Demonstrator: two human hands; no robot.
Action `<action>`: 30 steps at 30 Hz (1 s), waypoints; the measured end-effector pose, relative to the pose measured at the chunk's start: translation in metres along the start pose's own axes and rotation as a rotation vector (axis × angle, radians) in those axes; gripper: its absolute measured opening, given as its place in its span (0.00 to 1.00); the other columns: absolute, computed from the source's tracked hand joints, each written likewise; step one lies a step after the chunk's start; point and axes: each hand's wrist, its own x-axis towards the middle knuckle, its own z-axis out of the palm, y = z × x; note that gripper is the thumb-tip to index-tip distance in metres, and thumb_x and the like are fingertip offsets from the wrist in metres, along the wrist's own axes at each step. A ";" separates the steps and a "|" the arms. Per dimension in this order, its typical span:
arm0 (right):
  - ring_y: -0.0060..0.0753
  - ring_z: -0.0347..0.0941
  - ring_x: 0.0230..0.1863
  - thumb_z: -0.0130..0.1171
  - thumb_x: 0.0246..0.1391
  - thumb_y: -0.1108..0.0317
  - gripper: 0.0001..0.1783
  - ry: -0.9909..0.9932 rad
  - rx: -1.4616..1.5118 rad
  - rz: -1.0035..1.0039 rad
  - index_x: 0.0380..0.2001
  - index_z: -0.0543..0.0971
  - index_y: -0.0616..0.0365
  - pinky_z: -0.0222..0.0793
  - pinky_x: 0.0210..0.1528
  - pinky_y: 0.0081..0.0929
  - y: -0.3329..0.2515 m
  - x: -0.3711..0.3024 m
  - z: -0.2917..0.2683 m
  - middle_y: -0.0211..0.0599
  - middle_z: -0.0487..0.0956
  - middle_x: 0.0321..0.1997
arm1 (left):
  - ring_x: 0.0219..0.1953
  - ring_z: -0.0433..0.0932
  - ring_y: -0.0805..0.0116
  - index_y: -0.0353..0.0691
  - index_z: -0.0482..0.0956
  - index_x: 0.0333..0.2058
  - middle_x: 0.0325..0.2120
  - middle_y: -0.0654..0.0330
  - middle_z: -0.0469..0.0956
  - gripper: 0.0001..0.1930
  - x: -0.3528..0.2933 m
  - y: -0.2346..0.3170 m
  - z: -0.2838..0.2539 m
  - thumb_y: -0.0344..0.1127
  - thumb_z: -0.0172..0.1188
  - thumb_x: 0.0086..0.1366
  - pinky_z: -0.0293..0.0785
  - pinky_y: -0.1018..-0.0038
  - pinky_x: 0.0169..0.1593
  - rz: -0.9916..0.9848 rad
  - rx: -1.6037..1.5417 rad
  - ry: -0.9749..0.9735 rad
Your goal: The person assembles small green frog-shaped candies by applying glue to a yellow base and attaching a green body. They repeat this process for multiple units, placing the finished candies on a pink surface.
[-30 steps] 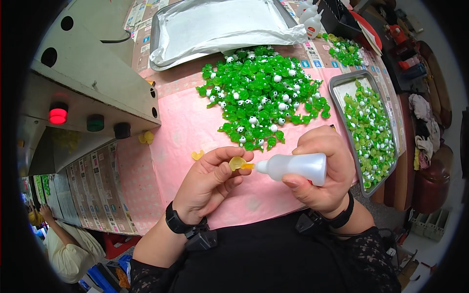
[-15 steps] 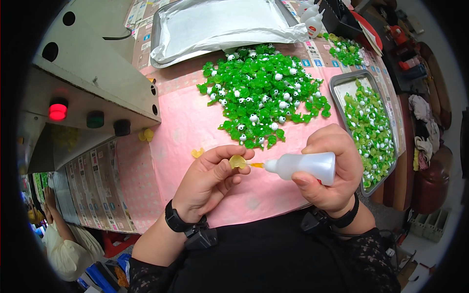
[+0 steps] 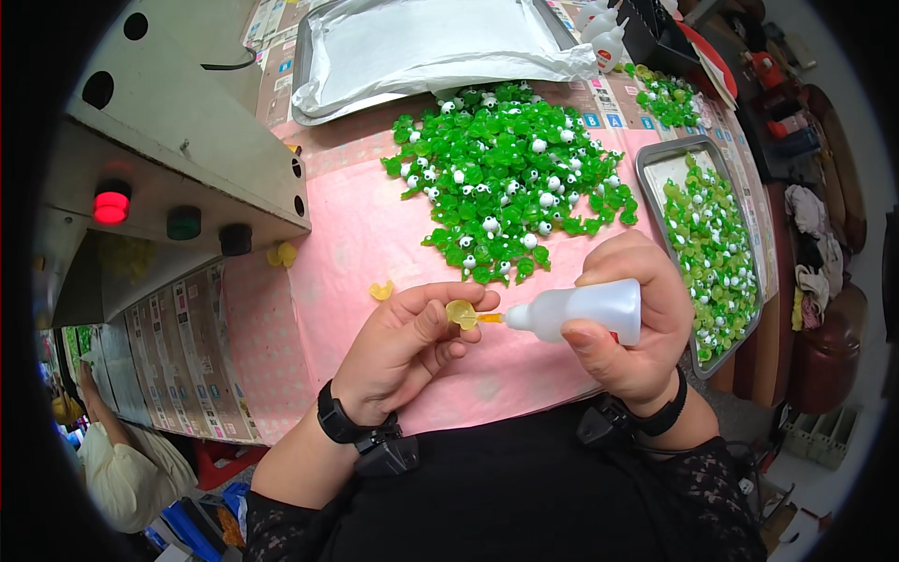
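Between the thumb and fingers of my left hand (image 3: 398,342) is a small translucent yellow plastic piece (image 3: 460,314) with rounded lobes. My right hand (image 3: 646,323) grips a white squeeze bottle (image 3: 590,311), lying nearly level. Its thin orange-yellow tip (image 3: 489,317) points left and meets the edge of the yellow piece. Just beyond my left hand, another yellow piece (image 3: 381,291) lies on the pink cloth (image 3: 342,225). Past both hands spreads a pile of green translucent pieces with white balls (image 3: 510,183).
At left stands a grey machine (image 3: 206,122) with a lit red button (image 3: 111,202); yellow pieces (image 3: 282,254) lie beside it. A paper-lined tray (image 3: 440,47) sits at the back. Another tray (image 3: 646,173) at right holds green and white pieces. White bottles (image 3: 609,45) stand at back right.
The yellow piece has turned in my left fingers and shows more of its lobed face. The bottle tip stays against it, with only a slight shift of both hands.
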 end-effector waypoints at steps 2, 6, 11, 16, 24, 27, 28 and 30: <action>0.31 0.71 0.29 0.71 0.44 0.67 0.18 0.003 0.024 0.008 0.35 0.74 0.61 0.67 0.33 0.26 0.002 -0.001 0.003 0.38 0.75 0.30 | 0.43 0.79 0.76 0.33 0.71 0.55 0.53 0.52 0.74 0.20 0.000 0.000 0.001 0.39 0.54 0.69 0.80 0.84 0.45 -0.011 -0.004 0.012; 0.30 0.70 0.30 0.72 0.44 0.68 0.19 -0.011 0.015 0.032 0.36 0.74 0.61 0.66 0.34 0.25 0.005 -0.002 0.004 0.38 0.75 0.30 | 0.43 0.79 0.75 0.32 0.71 0.55 0.53 0.52 0.74 0.20 0.000 0.000 0.001 0.39 0.53 0.69 0.80 0.84 0.45 -0.015 -0.023 0.011; 0.27 0.71 0.37 0.71 0.46 0.69 0.20 0.103 0.212 0.146 0.39 0.73 0.60 0.67 0.39 0.24 0.013 -0.014 -0.002 0.36 0.73 0.39 | 0.46 0.78 0.73 0.33 0.70 0.56 0.54 0.52 0.73 0.20 -0.001 -0.002 -0.007 0.37 0.53 0.70 0.79 0.82 0.47 0.016 -0.053 -0.013; 0.28 0.72 0.48 0.68 0.48 0.75 0.23 0.100 0.436 0.320 0.47 0.71 0.63 0.68 0.50 0.26 0.015 -0.024 -0.008 0.35 0.72 0.46 | 0.47 0.78 0.70 0.33 0.69 0.56 0.54 0.50 0.73 0.18 0.000 0.001 -0.001 0.34 0.53 0.70 0.79 0.79 0.49 0.047 -0.056 0.022; 0.37 0.77 0.46 0.63 0.47 0.78 0.21 -0.245 0.282 0.266 0.47 0.75 0.60 0.71 0.50 0.32 0.026 -0.043 0.014 0.41 0.79 0.45 | 0.48 0.78 0.70 0.36 0.70 0.56 0.53 0.51 0.74 0.18 0.002 0.001 -0.003 0.34 0.54 0.70 0.78 0.78 0.48 0.094 -0.044 0.055; 0.43 0.78 0.45 0.65 0.45 0.74 0.21 -0.511 0.071 0.203 0.46 0.75 0.59 0.73 0.48 0.34 0.023 -0.037 0.016 0.42 0.79 0.45 | 0.47 0.78 0.71 0.36 0.69 0.56 0.53 0.51 0.74 0.19 0.001 0.002 -0.005 0.35 0.53 0.70 0.79 0.79 0.48 0.095 -0.044 0.061; 0.45 0.77 0.44 0.66 0.43 0.72 0.22 -0.532 0.045 0.131 0.46 0.76 0.59 0.73 0.48 0.36 0.025 -0.035 0.018 0.42 0.79 0.45 | 0.47 0.78 0.71 0.36 0.69 0.56 0.53 0.51 0.74 0.19 0.001 0.002 -0.005 0.35 0.53 0.70 0.79 0.79 0.48 0.096 -0.044 0.063; 0.45 0.77 0.44 0.66 0.43 0.72 0.22 -0.529 0.070 0.163 0.45 0.76 0.59 0.73 0.47 0.36 0.021 -0.030 0.011 0.42 0.79 0.44 | 0.47 0.78 0.71 0.36 0.69 0.57 0.53 0.51 0.74 0.19 0.001 0.002 -0.007 0.35 0.53 0.70 0.79 0.79 0.48 0.103 -0.049 0.065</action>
